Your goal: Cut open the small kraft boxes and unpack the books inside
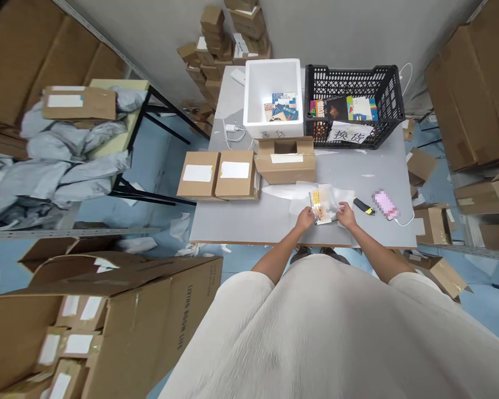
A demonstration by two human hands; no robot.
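Observation:
A thin book [317,206] with a yellow and orange cover lies near the table's front edge, partly covered by translucent wrapping [327,197]. At its left edge, my left hand [305,219] has its fingers closed on the book. My right hand [346,215] pinches the wrapping on the opposite side. Pale sheets of wrapping spread under and around the book. Just right of my right hand rests a black and yellow box cutter [362,205]. Farther right is a pink phone-like item [385,204], blurred, with a white cable.
Two labelled cartons [198,174] and an open carton [289,166] stand left of and behind the book. A white foam box [272,130] and a black crate [393,119], both holding books, line the back. A large carton [162,327] stands at lower left.

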